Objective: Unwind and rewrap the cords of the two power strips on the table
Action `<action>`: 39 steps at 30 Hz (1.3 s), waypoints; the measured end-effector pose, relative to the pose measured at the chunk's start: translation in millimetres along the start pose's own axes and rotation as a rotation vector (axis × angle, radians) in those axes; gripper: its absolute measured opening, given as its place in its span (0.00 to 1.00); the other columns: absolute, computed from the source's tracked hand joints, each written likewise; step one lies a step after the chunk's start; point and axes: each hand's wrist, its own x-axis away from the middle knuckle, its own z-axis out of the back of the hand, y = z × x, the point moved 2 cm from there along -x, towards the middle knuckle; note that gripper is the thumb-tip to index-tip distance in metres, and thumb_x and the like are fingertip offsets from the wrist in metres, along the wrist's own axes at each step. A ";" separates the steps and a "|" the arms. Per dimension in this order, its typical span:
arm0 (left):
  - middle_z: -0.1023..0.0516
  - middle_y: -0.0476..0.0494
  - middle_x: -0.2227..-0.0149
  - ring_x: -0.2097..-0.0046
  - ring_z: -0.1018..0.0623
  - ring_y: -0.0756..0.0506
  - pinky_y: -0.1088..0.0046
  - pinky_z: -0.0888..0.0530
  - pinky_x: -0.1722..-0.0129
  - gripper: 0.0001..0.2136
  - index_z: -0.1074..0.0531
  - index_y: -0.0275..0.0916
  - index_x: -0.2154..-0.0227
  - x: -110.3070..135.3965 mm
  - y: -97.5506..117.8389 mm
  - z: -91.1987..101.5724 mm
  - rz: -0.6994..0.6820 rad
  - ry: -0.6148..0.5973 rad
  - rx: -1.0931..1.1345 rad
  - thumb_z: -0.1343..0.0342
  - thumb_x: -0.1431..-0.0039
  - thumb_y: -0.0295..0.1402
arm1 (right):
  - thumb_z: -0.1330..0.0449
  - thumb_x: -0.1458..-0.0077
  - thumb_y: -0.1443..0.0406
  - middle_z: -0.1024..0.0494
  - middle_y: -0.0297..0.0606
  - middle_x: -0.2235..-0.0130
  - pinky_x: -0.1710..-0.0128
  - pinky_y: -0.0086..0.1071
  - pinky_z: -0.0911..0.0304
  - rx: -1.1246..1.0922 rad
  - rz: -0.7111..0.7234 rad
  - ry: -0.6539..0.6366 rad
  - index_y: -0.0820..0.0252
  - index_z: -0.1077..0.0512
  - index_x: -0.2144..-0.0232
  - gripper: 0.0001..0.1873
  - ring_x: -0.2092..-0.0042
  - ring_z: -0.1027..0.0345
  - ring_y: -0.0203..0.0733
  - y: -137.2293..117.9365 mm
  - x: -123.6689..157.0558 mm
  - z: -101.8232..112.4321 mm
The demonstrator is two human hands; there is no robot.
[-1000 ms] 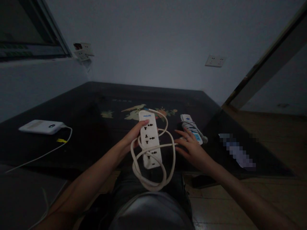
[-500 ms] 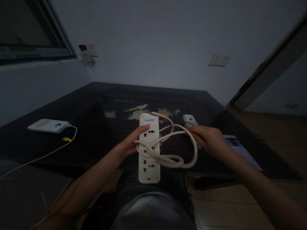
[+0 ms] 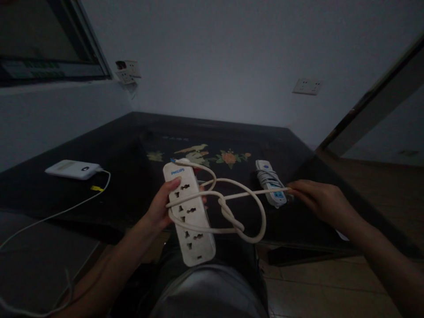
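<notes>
My left hand [image 3: 163,201] grips a white Philips power strip [image 3: 195,245] by its upper left side, thumb on the front, over the near part of the table. The strip tilts, its top end leaning left. Its cream cord [image 3: 261,212] wraps across the sockets and hangs in loops to the right, with a knot-like crossing in the middle. My right hand [image 3: 318,196] pinches the cord and holds a stretch of it taut out to the right. Just left of those fingers lies a smaller power strip [image 3: 263,165] with blue sockets, its grey cord wound around it.
On the dark table [image 3: 132,145], a white device [image 3: 71,169] with a cable and yellow tag lies at left. Part of a pale flat object [image 3: 342,236] shows under my right forearm. Wall sockets [image 3: 307,86] are on the wall behind.
My right hand has pulled the cord to the right, drawing it straight and tightening the crossing. My left hand has shifted left and the power strip has gone from upright to tilted.
</notes>
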 end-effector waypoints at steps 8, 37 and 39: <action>0.19 0.40 0.68 0.68 0.19 0.40 0.65 0.22 0.65 0.22 0.31 0.34 0.52 -15.2 -7.5 8.6 0.033 0.048 -0.079 0.43 0.48 0.40 | 0.50 0.39 0.58 0.19 0.41 0.63 0.66 0.35 0.35 -0.102 -0.095 -0.093 0.55 0.24 0.63 0.15 0.63 0.25 0.46 -24.6 -17.4 -25.1; 0.22 0.35 0.52 0.59 0.20 0.40 0.58 0.24 0.54 0.24 0.37 0.37 0.43 -73.2 -2.5 37.4 -0.024 0.138 -0.090 0.44 0.42 0.34 | 0.40 0.44 0.66 0.21 0.40 0.61 0.58 0.34 0.45 0.105 0.283 -0.098 0.57 0.23 0.66 0.05 0.55 0.36 0.45 -81.4 -156.2 -65.2; 0.21 0.38 0.56 0.60 0.19 0.43 0.62 0.24 0.55 0.25 0.39 0.39 0.43 -81.5 2.5 52.8 -0.063 0.216 -0.078 0.43 0.43 0.34 | 0.42 0.42 0.64 0.21 0.41 0.61 0.57 0.33 0.44 0.129 0.207 -0.144 0.57 0.23 0.65 0.07 0.53 0.36 0.45 -84.8 -163.5 -74.7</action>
